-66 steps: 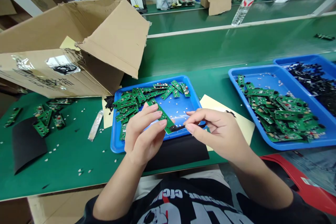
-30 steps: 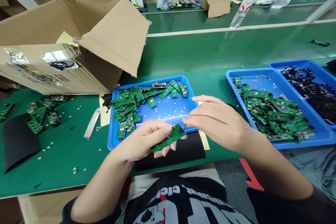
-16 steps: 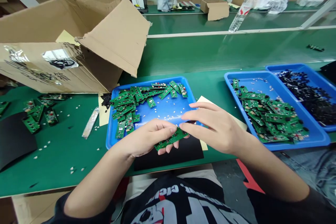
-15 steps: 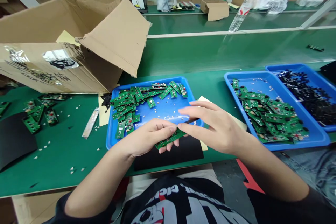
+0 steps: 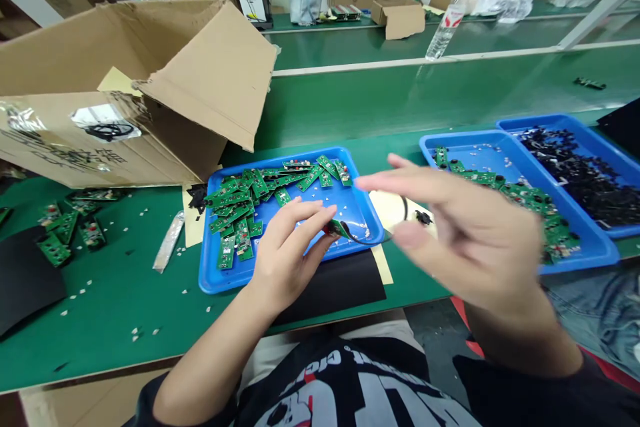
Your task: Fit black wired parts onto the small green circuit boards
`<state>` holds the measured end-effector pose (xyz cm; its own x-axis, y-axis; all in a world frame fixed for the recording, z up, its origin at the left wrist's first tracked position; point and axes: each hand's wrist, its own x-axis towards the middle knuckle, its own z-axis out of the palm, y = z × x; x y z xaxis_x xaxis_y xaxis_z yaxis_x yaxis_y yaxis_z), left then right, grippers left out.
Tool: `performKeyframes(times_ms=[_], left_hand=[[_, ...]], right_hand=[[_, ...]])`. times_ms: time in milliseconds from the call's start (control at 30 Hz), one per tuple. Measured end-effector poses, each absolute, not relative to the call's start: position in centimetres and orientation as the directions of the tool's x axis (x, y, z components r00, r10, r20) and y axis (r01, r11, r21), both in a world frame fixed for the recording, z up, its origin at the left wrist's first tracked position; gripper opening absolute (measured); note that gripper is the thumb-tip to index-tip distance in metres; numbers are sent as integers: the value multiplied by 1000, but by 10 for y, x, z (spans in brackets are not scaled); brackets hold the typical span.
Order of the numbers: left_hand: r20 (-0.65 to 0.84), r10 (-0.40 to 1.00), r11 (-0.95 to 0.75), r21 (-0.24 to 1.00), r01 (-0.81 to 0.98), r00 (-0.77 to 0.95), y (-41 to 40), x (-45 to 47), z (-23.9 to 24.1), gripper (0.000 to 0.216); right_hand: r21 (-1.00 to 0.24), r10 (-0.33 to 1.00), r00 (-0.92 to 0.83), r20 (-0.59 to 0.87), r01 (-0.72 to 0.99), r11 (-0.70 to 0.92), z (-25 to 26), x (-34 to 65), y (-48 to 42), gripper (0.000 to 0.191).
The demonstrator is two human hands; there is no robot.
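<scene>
My left hand [image 5: 293, 257] grips a small green circuit board [image 5: 340, 228] by its edge, above the blue tray [image 5: 205, 267] in the middle. The board is seen nearly end-on, mostly hidden by the fingers. From it a thin black cable [image 5: 369, 243] curves to the right, toward a small black piece [image 5: 423, 217]. My right hand [image 5: 465, 233], smeared by motion, is close to that cable; its index finger and thumb are apart, with no grip on the cable visible. Several loose green boards [image 5: 235, 207] lie heaped in the tray's left and far parts.
On the right stand a blue tray [image 5: 603, 257] of green boards and another tray of black cables [image 5: 575, 173]. A large open carton [image 5: 200, 73] takes up the far left. Black sheet [image 5: 335, 287] lies at the front edge; a water bottle [image 5: 445, 30] leans on the shelf.
My right hand has moved right and come away from the board, its fingers apart. My left hand has turned, tipping the board end-on. The black cable now shows stretched out between the hands.
</scene>
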<state>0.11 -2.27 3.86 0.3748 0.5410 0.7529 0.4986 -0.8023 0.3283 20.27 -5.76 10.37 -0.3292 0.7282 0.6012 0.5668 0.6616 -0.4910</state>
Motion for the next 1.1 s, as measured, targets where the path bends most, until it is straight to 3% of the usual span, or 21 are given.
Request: performKeyframes(times_ms=[200,533,867,1100], left_hand=[[915,346,-811,181,556,206,-22,4,37,38],[936,311,-818,174,548,167,-24,-1,36,29],[921,342,-847,215,486,189,-26,-3,37,23],[897,386,-853,258,453,216,-26,-2,35,17]], right_hand=[[-607,815,-323,480,549,575,82,180,-54,18],[-837,870,-289,400,271,475,77,178,-56,10],[-822,880,-268,391,328,465,85,177,-55,10],[-768,845,-261,467,354,534,84,172,-53,11]])
